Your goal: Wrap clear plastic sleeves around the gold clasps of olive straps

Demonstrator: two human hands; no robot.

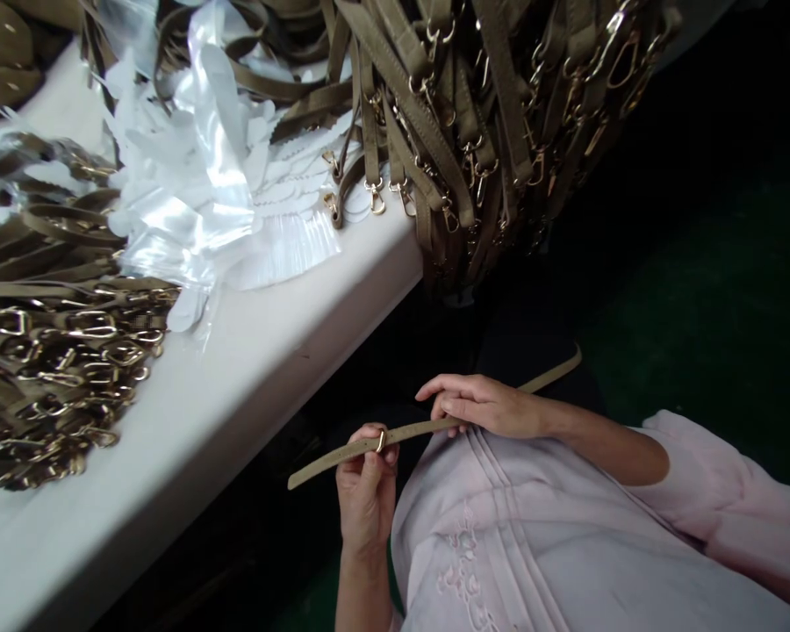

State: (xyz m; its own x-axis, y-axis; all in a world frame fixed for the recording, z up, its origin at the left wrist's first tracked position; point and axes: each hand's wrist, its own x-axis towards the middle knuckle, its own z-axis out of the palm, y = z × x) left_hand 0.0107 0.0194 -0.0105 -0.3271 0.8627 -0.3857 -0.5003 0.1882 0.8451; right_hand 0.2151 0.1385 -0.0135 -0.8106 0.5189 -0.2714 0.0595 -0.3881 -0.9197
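A thin khaki strap (414, 429) stretches between my two hands, over my lap and beside the table edge. My left hand (367, 491) pinches it between thumb and fingers at a small gold buckle (381, 439), and one strap end sticks out to the left. Farther along, my right hand (491, 405) has the strap between thumb and fingers, with the index finger stretched out. Beyond that hand the other strap end (553, 372) curves up to the right. The undersides of the right fingers are partly hidden.
A white table (250, 351) runs diagonally on the left. On it lie clear plastic bags and white slips (190, 175), and a pile of straps with gold hardware (72, 369). Many khaki straps with gold clasps (461, 132) hang over its far corner. The floor is dark.
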